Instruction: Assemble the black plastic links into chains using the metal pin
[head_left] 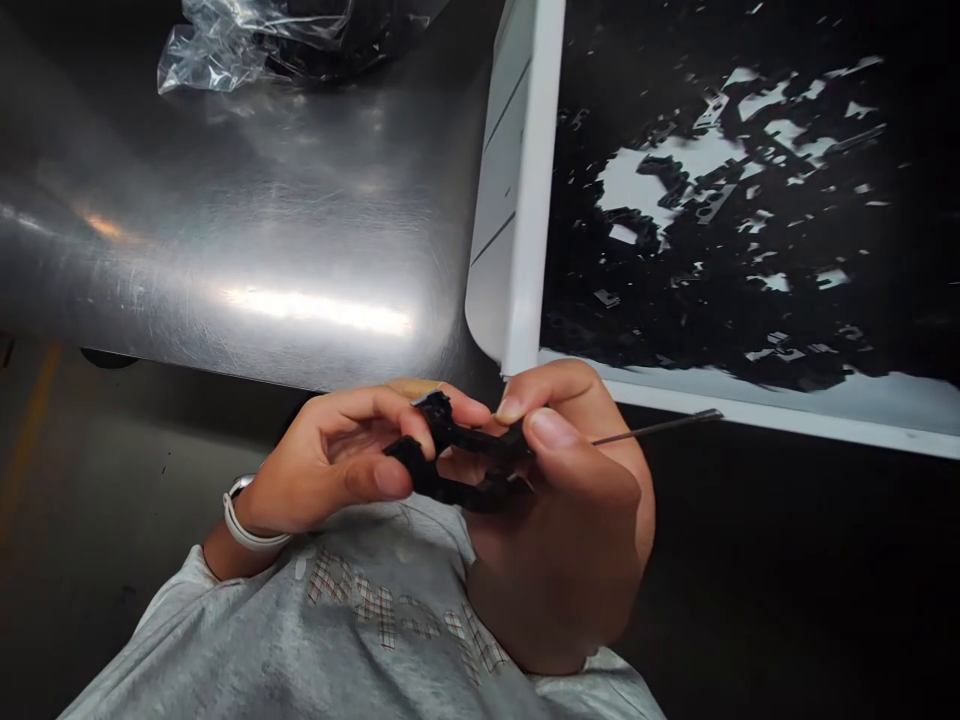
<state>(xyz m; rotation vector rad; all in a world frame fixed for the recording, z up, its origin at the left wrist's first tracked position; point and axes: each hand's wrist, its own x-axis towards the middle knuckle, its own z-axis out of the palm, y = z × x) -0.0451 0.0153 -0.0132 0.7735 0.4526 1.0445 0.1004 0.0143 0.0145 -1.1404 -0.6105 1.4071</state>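
Observation:
Both of my hands hold one black plastic part (469,440) in front of my chest. It has a bent, open frame shape with a gap in its middle. My left hand (337,450) is closed on the part's left end, thumb below and fingers above. At the other end, my right hand (577,470) pinches the part between thumb and fingertips. A thin dark metal rod (660,427) sticks out to the right from behind my right thumb; its other end is hidden in that hand.
A white bin (529,190) at the right holds many small black parts (750,230). On the left lies a shiny scratched metal table (300,220), with a clear plastic bag (225,50) at its far side. The table's front edge runs just beyond my left hand.

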